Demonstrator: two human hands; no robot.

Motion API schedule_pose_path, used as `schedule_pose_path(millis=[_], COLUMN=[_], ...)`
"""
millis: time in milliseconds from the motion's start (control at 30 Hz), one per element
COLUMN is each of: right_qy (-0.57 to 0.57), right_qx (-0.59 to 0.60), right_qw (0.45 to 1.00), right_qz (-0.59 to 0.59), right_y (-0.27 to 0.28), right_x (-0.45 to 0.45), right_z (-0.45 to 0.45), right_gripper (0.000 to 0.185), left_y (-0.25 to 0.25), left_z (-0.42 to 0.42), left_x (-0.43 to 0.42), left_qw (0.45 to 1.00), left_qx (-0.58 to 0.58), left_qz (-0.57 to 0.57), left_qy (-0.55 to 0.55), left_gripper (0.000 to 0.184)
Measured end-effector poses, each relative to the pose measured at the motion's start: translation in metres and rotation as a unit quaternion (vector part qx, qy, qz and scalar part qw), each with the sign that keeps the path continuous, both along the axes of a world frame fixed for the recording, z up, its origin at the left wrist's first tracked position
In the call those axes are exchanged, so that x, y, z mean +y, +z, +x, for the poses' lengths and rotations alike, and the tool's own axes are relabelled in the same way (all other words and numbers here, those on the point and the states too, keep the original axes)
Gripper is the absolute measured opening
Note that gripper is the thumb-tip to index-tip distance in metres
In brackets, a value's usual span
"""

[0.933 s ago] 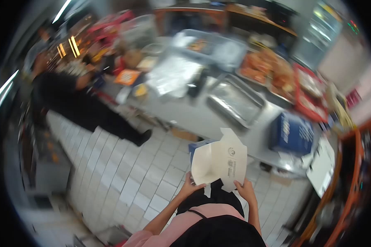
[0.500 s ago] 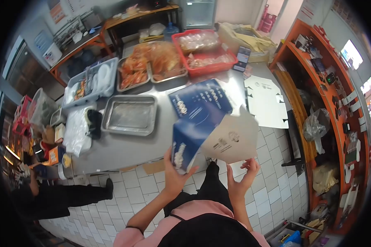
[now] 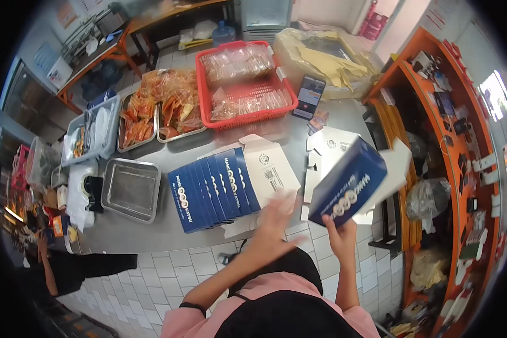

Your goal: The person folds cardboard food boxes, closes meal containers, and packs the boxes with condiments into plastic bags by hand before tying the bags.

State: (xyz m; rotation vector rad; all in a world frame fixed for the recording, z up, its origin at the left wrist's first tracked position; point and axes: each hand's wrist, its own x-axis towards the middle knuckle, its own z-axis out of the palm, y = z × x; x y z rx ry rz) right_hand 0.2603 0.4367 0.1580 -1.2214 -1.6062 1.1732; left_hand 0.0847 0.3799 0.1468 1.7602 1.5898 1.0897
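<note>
- Smooth grey metal bench spreads beyond both hands, dully reflective; rectangular white floor tiles show below them.
- Right hand: thumb and fingers clamped on the lower edge of a navy cardboard box, white-lettered and sharp-creased, which tilts up beyond the hand with pale flaps blurred.
- Left hand: fingers spread apart, blurred, before a pale cardboard flap; whether they touch it, I cannot tell.
- Just left of that hand: overlapping navy cardboard blanks, matt and fanned in a row.
- Farther left: a shallow rectangular metal tray with rounded corners.
- Beyond the left hand: a red perforated plastic basket bearing crinkled clear plastic packs.
- Beyond the right hand: a flat, glossy smartphone.
</note>
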Motion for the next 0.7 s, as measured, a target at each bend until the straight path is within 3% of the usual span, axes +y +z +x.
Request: schedule_pose_path(millis=[100,133,200,233,267,300,367,567,700], right_qy=[0.045,0.068,0.12,0.151,0.186,0.228,0.308,0.354,0.352], right_qx=[0.046,-0.031,-0.078,-0.059,-0.002,-0.065,-0.13,0.0,-0.03], right_qw=[0.998,0.997,0.988,0.982,0.982,0.969,0.94,0.911,0.886], right_qz=[-0.006,0.03,0.049,0.096,0.017,0.061,-0.067,-0.212,-0.3], right_y=[-0.044,-0.049,-0.084,-0.085,-0.086,-0.095,-0.103,-0.106,-0.094], right_x=[0.058,0.071,0.084,0.084,0.077,0.075,0.066,0.068,0.082], right_z=[-0.021,-0.036,-0.07,-0.092,-0.108,-0.117,-0.125,-0.12,-0.116], right_gripper=[0.018,0.02,0.021,0.022,0.024,0.026,0.027,0.031,0.032], left_y=[-0.021,-0.027,-0.035,-0.04,-0.045,-0.05,-0.06,-0.061,-0.061], left_z=[-0.056,-0.065,-0.077,-0.077,-0.075,-0.074,-0.071,-0.07,-0.07], left_x=[0.0,-0.004,-0.009,-0.01,-0.012,-0.014,-0.013,-0.01,-0.008], left_qw=[0.959,0.957,0.916,0.913,0.909,0.902,0.877,0.888,0.887], left_qx=[0.173,0.174,0.228,0.23,0.266,0.3,0.361,0.343,0.343], left_qz=[0.016,0.009,-0.054,-0.057,-0.091,-0.126,-0.148,-0.102,-0.096], left_qy=[0.226,0.233,0.324,0.332,0.309,0.284,0.28,0.29,0.292], left_gripper=[0.061,0.061,0.056,0.056,0.055,0.054,0.053,0.054,0.055])
